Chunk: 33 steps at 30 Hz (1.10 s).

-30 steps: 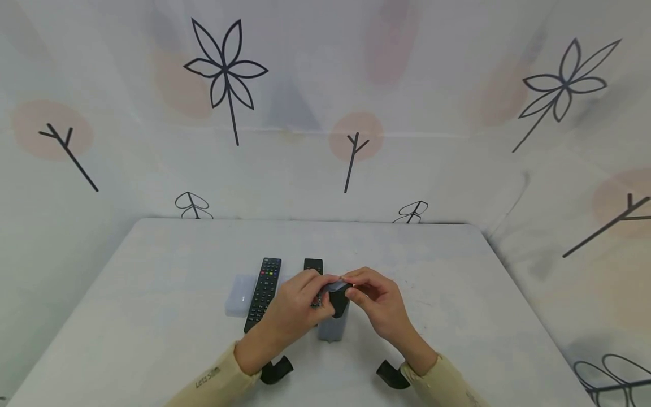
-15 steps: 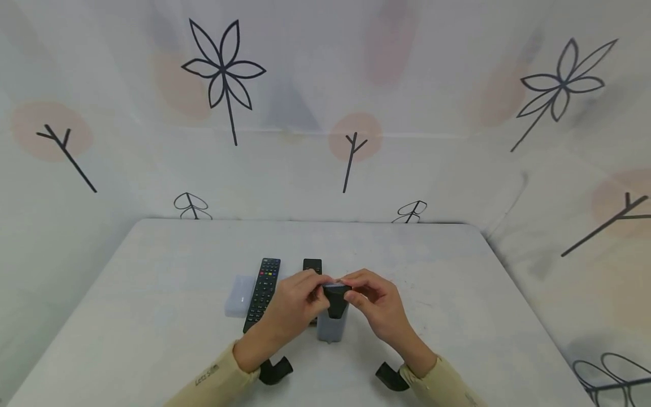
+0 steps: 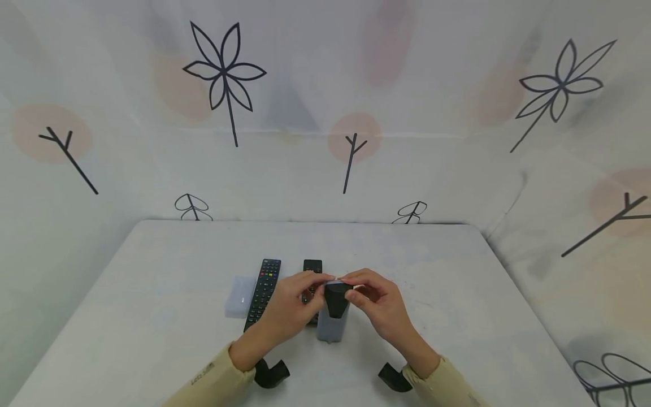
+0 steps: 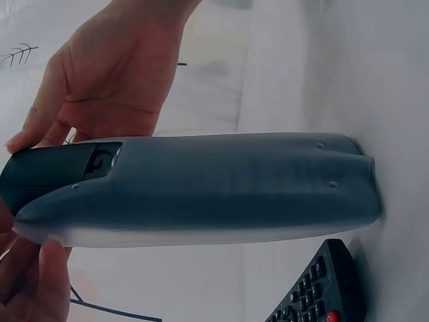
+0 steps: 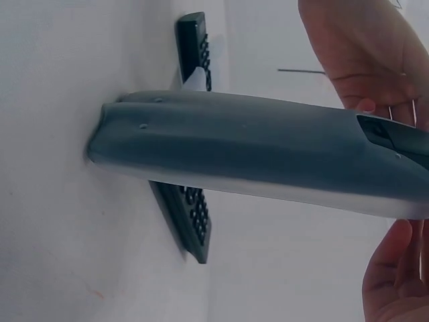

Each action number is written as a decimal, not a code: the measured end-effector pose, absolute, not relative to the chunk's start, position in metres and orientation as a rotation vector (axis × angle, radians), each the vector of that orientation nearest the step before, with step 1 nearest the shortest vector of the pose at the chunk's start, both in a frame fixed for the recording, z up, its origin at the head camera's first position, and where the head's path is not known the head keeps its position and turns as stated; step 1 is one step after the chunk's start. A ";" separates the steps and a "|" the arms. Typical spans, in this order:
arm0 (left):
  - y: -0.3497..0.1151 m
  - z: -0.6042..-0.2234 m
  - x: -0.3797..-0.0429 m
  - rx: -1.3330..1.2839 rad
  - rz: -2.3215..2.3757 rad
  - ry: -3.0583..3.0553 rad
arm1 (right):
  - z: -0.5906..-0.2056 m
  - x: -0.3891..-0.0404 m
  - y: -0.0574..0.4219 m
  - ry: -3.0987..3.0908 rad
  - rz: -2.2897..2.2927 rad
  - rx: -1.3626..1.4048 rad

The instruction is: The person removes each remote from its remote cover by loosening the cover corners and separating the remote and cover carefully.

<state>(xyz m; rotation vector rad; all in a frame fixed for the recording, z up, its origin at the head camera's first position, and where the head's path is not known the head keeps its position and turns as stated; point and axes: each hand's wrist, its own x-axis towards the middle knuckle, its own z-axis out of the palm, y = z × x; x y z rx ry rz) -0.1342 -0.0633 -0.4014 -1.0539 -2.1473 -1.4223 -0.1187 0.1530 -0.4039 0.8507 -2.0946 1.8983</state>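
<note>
A black remote control stands upright at the middle of the table, mostly inside a translucent grey-blue sleeve. Its black end, with an open recess, shows through the sleeve's mouth in the left wrist view. The sleeve's closed lower end is right at the tabletop. My left hand pinches the sleeve's upper edge on the left, thumb and fingertips at the rim. From the right, my right hand pinches the top corner with its thumb against the remote's black end. Both hands' fingertips nearly meet over the top.
A long black remote lies left of my left hand, partly over a translucent pale case. Another black remote lies behind my left fingers. The white table ends at a patterned cloth wall. A black curved piece sits at each wrist.
The sleeved remote has turned so its black end faces me more squarely. My left thumb has slid off the black face toward the left. My right hand has stayed nearly in place.
</note>
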 end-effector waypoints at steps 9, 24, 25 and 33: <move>-0.062 -0.399 -0.131 -1.004 -1.473 -2.186 | -0.406 -0.116 0.154 -2.098 1.906 0.836; -0.061 -0.403 -0.130 -0.965 -1.572 -2.236 | -0.407 -0.112 0.158 -2.096 1.889 0.843; -0.061 -0.403 -0.130 -0.961 -1.579 -2.240 | -0.407 -0.112 0.158 -2.097 1.889 0.846; -0.063 -0.405 -0.129 -0.945 -1.635 -2.278 | -0.406 -0.111 0.161 -2.163 1.900 0.907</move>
